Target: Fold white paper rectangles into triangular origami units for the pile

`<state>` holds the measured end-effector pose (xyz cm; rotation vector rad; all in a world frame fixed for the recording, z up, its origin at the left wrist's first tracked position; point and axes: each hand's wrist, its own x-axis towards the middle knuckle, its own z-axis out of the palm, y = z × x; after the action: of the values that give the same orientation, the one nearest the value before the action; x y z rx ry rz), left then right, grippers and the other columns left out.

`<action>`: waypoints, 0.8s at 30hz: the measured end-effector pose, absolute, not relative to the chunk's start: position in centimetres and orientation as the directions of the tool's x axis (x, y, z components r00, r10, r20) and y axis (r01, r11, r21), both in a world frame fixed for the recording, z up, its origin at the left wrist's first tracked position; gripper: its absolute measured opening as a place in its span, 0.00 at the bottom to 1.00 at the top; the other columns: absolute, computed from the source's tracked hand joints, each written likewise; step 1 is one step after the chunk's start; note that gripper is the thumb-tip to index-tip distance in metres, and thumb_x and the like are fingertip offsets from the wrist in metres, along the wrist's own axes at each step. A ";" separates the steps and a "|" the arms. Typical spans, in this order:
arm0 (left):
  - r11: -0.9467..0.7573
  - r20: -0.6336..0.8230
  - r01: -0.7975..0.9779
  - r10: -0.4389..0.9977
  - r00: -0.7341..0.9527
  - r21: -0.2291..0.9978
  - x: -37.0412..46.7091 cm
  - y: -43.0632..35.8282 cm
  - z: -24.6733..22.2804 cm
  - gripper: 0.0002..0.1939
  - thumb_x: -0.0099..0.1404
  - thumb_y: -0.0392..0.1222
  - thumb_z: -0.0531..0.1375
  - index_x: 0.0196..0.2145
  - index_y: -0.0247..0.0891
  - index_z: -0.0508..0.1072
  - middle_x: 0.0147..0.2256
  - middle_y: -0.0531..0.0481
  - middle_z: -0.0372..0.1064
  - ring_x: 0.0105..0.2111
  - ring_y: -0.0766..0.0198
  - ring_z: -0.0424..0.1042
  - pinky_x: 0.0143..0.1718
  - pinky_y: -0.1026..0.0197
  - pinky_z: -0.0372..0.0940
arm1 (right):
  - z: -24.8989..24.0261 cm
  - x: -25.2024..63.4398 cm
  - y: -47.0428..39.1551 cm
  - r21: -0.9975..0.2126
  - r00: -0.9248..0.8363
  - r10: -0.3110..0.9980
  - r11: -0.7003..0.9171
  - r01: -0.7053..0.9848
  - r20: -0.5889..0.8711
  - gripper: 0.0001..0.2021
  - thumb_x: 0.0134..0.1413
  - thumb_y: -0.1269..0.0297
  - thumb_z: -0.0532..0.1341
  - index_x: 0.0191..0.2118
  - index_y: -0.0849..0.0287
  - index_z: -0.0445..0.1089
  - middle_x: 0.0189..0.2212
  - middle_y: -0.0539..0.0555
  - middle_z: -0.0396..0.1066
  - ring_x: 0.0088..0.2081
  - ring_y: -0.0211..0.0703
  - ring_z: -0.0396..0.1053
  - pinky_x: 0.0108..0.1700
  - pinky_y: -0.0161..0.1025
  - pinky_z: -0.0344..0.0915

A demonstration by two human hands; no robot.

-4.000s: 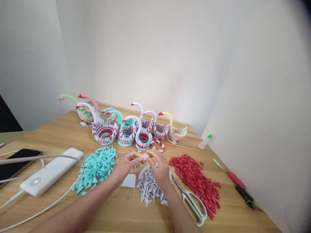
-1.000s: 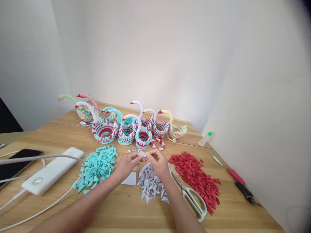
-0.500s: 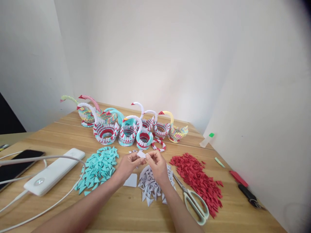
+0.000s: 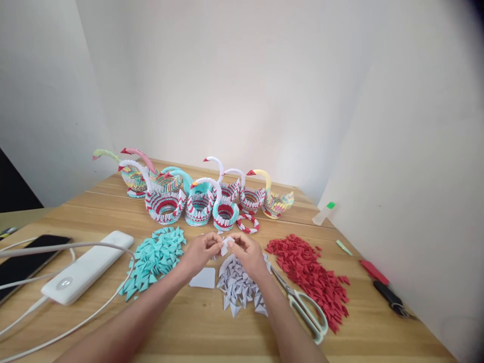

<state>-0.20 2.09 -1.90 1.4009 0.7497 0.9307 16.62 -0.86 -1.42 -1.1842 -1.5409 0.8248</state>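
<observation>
A small white paper piece (image 4: 226, 245) is pinched between my two hands, above the near edge of the swan group. My left hand (image 4: 202, 254) grips its left side and my right hand (image 4: 246, 253) its right side. Under my right hand and wrist lies a pile of pale grey-lilac folded paper triangles (image 4: 240, 287). White rectangular paper (image 4: 203, 278) rests flat on the table below my left hand. Teal folded triangles (image 4: 159, 257) are heaped to the left, red ones (image 4: 310, 277) to the right.
Several paper swans (image 4: 165, 207) stand behind my hands, with a red-and-white ring (image 4: 248, 223) before them. Scissors (image 4: 304, 310) lie right of my right forearm. A white power bank (image 4: 86, 267), cables and a phone (image 4: 28, 257) are at left; a black-handled tool (image 4: 387, 295) lies right.
The white paper between my fingers has changed from a flat rectangle to a smaller, angled, folded-looking shape. The view has shifted slightly.
</observation>
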 end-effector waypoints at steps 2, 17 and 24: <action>0.019 0.044 -0.137 0.893 0.448 0.990 -0.1 1.9 -1.6 0.15 0.53 0.51 0.63 0.27 0.34 0.70 0.23 0.52 0.68 0.24 0.66 0.64 0.29 0.64 0.60 | -1.4 16.5 -0.9 -0.894 -0.022 0.944 0.320 0.314 0.330 0.07 0.53 0.64 0.59 0.37 0.60 0.71 0.32 0.52 0.73 0.34 0.41 0.69 0.38 0.35 0.64; 0.024 0.027 -0.135 0.930 0.366 0.991 -0.3 2.1 -1.4 0.15 0.49 0.50 0.65 0.24 0.32 0.75 0.21 0.49 0.71 0.21 0.66 0.66 0.26 0.64 0.61 | -1.0 16.1 -1.3 -0.647 -0.086 0.811 0.521 0.556 0.579 0.04 0.55 0.70 0.59 0.35 0.59 0.72 0.31 0.53 0.73 0.34 0.42 0.70 0.39 0.37 0.64; 0.047 0.016 -0.164 0.933 0.361 0.985 -0.5 2.2 -1.5 0.15 0.49 0.49 0.66 0.21 0.32 0.74 0.20 0.49 0.70 0.21 0.66 0.66 0.26 0.64 0.62 | -1.3 16.6 -1.3 -0.407 -0.244 0.672 0.655 0.637 0.700 0.09 0.59 0.73 0.55 0.38 0.58 0.72 0.31 0.54 0.71 0.36 0.43 0.68 0.39 0.39 0.64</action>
<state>-0.49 2.23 -1.53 1.2258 0.8233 1.0007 16.62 -1.26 -1.35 -1.0240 -1.9457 0.0478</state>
